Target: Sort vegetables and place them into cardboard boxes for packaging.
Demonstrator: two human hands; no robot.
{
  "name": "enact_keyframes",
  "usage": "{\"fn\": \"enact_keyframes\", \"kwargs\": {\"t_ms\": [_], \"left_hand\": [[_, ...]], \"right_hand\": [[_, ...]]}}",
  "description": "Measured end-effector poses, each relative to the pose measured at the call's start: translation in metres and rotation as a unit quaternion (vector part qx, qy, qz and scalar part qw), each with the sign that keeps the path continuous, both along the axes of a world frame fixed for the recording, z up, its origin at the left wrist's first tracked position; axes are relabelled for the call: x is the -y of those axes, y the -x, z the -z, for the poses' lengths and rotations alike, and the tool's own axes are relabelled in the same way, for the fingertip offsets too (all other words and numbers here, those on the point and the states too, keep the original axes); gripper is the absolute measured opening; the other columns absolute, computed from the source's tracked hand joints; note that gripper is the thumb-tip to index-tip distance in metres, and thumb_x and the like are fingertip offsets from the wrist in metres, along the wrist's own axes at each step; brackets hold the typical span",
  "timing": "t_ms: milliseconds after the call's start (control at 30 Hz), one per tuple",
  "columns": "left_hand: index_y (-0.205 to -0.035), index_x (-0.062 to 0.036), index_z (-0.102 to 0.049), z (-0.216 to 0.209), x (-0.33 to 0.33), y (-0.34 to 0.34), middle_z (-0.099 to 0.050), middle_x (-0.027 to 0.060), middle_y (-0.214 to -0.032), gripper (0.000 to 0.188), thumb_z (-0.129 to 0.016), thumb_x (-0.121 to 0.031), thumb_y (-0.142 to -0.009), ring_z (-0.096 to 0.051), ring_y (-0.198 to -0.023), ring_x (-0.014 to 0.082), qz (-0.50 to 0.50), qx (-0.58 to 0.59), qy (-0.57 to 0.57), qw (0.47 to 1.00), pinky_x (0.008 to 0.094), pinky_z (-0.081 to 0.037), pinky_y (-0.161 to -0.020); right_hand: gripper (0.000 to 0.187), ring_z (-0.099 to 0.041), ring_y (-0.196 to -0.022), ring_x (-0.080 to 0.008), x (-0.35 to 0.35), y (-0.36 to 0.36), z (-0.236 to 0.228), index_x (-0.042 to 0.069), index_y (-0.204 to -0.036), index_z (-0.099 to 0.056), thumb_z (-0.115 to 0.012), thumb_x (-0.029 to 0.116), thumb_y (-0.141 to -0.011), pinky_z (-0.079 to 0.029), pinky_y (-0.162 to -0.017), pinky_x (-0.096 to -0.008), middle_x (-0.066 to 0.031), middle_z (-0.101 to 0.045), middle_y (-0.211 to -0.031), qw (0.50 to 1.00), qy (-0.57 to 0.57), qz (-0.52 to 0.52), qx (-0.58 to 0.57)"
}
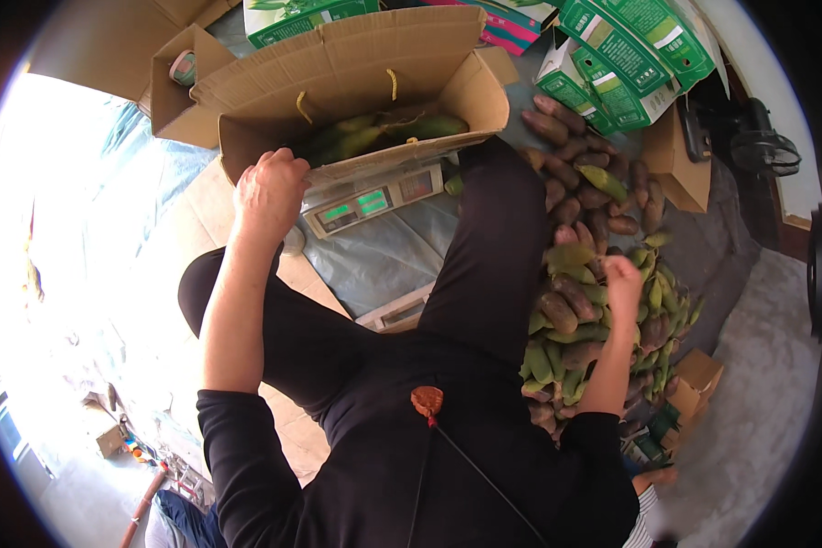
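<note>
My left hand (272,187) is closed on the near left edge of an open cardboard box (347,68) with yellow cord handles. Inside the box lie several long green fruits or vegetables (356,142); their exact kind is unclear. The box rests on a digital scale (374,199) with a lit green display. My right hand (622,279), fingers curled, is above a pile at my right. An oblong greenish piece of produce (571,257), slightly blurred, hangs at its fingertips and seems pinched by one end.
Reddish-brown oblong produce (558,312) and green pieces (575,354) are heaped beside my right leg. Green printed cartons (626,68) stand beyond the heap, near a brown cardboard box (678,160) and a small black fan (764,151). A smaller open carton (184,105) stands at the far left.
</note>
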State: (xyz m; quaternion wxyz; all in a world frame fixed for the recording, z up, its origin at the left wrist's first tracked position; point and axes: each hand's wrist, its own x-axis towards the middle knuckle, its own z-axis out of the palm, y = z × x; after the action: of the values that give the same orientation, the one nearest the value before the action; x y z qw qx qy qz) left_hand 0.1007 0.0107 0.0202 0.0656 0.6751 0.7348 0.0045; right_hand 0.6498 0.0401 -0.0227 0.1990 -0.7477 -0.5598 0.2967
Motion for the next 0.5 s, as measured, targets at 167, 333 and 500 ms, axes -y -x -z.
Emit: {"fn": "enact_keyframes", "kwargs": {"t_ms": [167, 333, 500], "left_hand": [[-0.08, -0.0076, -0.065, -0.001, 0.003, 0.003, -0.057, 0.0082, -0.083, 0.009, -0.066, -0.014, -0.074, -0.058, -0.09, 0.025, -0.002, 0.002, -0.012, 1.0, 0.0393, -0.049, -0.076], [-0.08, -0.0075, -0.066, -0.001, 0.003, 0.001, -0.057, 0.0082, -0.083, 0.009, -0.065, -0.014, -0.075, -0.058, -0.09, 0.025, 0.004, 0.017, -0.013, 1.0, 0.0393, -0.049, -0.077], [-0.084, -0.0092, -0.067, 0.002, 0.007, 0.003, -0.057, 0.008, -0.085, 0.011, -0.064, -0.015, -0.075, -0.058, -0.09, 0.0255, 0.006, 0.021, -0.026, 0.999, 0.0395, -0.049, -0.077]], "right_hand": [[0.015, -0.041, -0.069, -0.0019, -0.038, 0.069, -0.113, 0.001, -0.098, -0.065, -0.058, 0.01, -0.089, -0.032, -0.062, -0.0168, 0.0069, -0.054, -0.081, 0.984, -0.135, -0.093, -0.07], [0.022, -0.035, -0.059, -0.0009, -0.076, 0.148, -0.205, -0.002, -0.104, -0.064, -0.054, 0.008, -0.088, -0.024, -0.051, -0.0172, 0.0051, -0.053, -0.075, 0.945, -0.241, -0.201, -0.089], [0.026, -0.03, -0.058, -0.0048, -0.127, 0.246, -0.211, -0.008, -0.107, -0.06, -0.05, 0.009, -0.09, -0.024, -0.053, -0.0214, 0.0022, -0.042, -0.068, 0.871, -0.218, -0.314, -0.308]]}}
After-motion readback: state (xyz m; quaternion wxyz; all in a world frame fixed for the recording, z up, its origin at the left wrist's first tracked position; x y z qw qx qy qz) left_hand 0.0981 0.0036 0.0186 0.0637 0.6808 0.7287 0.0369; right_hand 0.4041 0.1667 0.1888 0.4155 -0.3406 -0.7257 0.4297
